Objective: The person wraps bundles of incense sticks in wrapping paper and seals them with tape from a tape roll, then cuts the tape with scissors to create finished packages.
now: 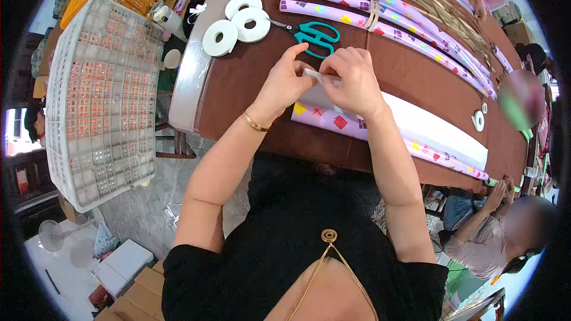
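From my remote post I'm watching a small white strip (313, 75) showing between two bare hands, just above the left end of the printed paper (437, 125). The right hand (354, 80) is curling its fingers in and seems to be pinching the strip; the left hand (283, 85) is touching it near the thumb, but I cannot tell whether those fingers are gripping. The paper is lying along the near side of the counter (229, 92), its white face showing beyond a lilac printed band, and the right forearm is crossing over it.

For work this fine, I'm judging that a light pinch at the very tips is serving best, with both hands staying low and the paper lying flat; hard tugging would be risking a crease or a tear.

Just beyond the fingers, teal-handled scissors (318, 40) are lying near three white tape rolls (212, 46). Further off, printed rolls (386, 22) are lying bundled.

Among the containers, a white crate (57, 125) is standing left of the counter; orange-red squares are showing through its mesh, and I cannot tell whether they are contents. A pale cup (172, 59) is standing beside it, its inside unclear to me.
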Demonstrator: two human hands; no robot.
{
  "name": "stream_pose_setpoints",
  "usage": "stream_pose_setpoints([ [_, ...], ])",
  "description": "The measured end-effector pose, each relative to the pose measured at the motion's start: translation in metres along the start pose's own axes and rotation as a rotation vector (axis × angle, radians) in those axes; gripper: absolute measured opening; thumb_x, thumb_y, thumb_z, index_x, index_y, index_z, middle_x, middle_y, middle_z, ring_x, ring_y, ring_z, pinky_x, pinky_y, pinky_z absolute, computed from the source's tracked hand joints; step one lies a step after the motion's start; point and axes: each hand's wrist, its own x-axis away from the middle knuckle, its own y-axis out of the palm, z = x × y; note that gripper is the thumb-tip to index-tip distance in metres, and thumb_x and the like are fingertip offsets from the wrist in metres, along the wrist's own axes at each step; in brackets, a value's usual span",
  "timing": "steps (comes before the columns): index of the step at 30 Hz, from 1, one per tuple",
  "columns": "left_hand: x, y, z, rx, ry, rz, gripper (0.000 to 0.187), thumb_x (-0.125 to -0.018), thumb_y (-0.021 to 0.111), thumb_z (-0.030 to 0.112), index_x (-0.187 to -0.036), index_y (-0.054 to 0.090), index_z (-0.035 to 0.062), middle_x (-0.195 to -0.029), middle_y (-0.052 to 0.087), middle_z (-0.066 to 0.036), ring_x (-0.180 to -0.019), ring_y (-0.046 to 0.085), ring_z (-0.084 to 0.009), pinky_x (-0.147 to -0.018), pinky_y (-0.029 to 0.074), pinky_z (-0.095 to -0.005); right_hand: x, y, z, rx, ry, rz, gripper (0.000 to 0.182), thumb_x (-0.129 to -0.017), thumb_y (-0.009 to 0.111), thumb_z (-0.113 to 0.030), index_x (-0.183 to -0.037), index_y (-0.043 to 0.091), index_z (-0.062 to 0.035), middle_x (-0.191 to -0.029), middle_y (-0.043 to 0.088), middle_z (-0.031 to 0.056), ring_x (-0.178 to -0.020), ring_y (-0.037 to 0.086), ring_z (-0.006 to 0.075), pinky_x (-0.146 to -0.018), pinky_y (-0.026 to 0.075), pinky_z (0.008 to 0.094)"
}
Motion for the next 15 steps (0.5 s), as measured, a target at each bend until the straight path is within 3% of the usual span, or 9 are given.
stream_pose_setpoints([
  [7, 0.001, -0.003, 0.0, 0.01, 0.007, -0.014, 0.066, -0.083, 0.062, -0.006, -0.144, 0.035, 0.0003, -0.099, 0.065, -0.008, -0.093, 0.059, -0.0126, -0.08, 0.048, -0.0274, -0.001, 0.001, 0.001, 0.004, -0.037, 0.037, 0.009, -0.071, 0.071, -0.009, -0.073, 0.062, -0.0104, -0.069, 0.058, 0.0019, -0.075, 0.056, 0.023, -0.083, 0.039, 0.0366],
  [10, 0.001, -0.001, -0.003, 0.005, 0.006, -0.024, 0.065, -0.084, 0.061, -0.006, -0.144, 0.035, -0.0001, -0.104, 0.064, -0.008, -0.094, 0.058, -0.0114, -0.079, 0.048, -0.0262, 0.0, 0.003, 0.005, -0.044, 0.04, 0.03, 0.008, -0.072, 0.071, -0.008, -0.072, 0.063, -0.0102, -0.069, 0.059, 0.0014, -0.074, 0.057, 0.0224, -0.083, 0.04, 0.0372],
  [12, 0.002, 0.005, -0.006, 0.04, 0.137, 0.119, 0.065, -0.084, 0.065, 0.003, -0.142, 0.035, -0.0024, -0.113, 0.06, -0.015, -0.097, 0.061, -0.0209, -0.082, 0.049, -0.034, 0.001, 0.006, 0.007, -0.003, 0.077, 0.104, 0.007, -0.07, 0.071, -0.008, -0.07, 0.064, -0.0087, -0.068, 0.061, 0.0032, -0.07, 0.059, 0.0242, -0.076, 0.044, 0.0392],
  [13, 0.007, 0.007, -0.003, 0.037, 0.139, 0.106, 0.065, -0.084, 0.065, 0.003, -0.142, 0.035, -0.0024, -0.113, 0.06, -0.015, -0.097, 0.061, -0.0209, -0.082, 0.049, -0.034, 0.001, 0.008, 0.01, 0.003, 0.085, 0.112, 0.007, -0.07, 0.071, -0.008, -0.07, 0.064, -0.0087, -0.068, 0.061, 0.0032, -0.07, 0.059, 0.0242, -0.076, 0.044, 0.0392],
  [15, 0.026, 0.015, 0.003, -0.876, 0.785, 0.456, 0.062, -0.081, 0.07, 0.011, -0.136, 0.043, 0.0007, -0.12, 0.056, -0.017, -0.106, 0.058, -0.0325, -0.09, 0.046, -0.0428, 0.001, 0.012, 0.019, -0.004, 0.084, 0.14, 0.006, -0.068, 0.07, -0.007, -0.068, 0.064, -0.0071, -0.065, 0.061, 0.0059, -0.066, 0.061, 0.0273, -0.066, 0.047, 0.0418],
])
